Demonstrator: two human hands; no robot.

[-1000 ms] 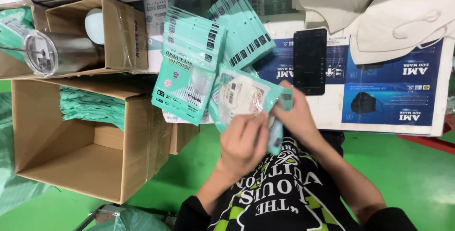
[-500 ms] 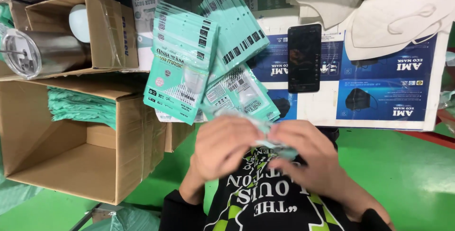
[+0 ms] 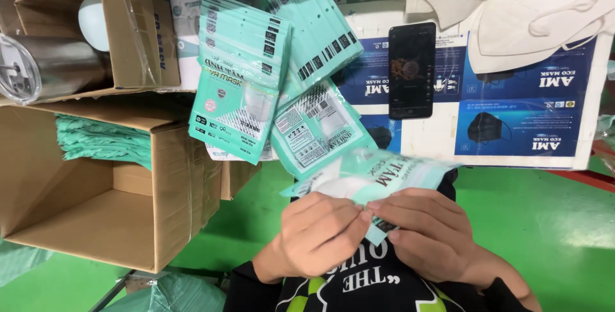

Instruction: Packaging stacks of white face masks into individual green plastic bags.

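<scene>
Both hands pinch one teal and white mask packet (image 3: 378, 177) low in the middle of the view, close to my chest. My left hand (image 3: 317, 235) grips its near edge from the left and my right hand (image 3: 429, 232) grips it from the right, fingertips almost touching. The packet lies tilted and looks blurred. Just above it a fanned stack of teal mask packets (image 3: 240, 94) and a second stack (image 3: 320, 36) rest on the work surface, with one single packet (image 3: 317, 129) lying loose below them.
An open cardboard box (image 3: 173, 190) at left holds folded teal packets (image 3: 102, 139). Another box (image 3: 138, 36) above it holds a steel tumbler (image 3: 45, 65). A black phone (image 3: 411, 68) lies on a blue and white carton (image 3: 532, 113); white masks (image 3: 532, 11) sit top right. Green floor below.
The packet has come down from the stacks toward my chest. Both hands have closed on its near edge, and it now lies flatter and wider across them.
</scene>
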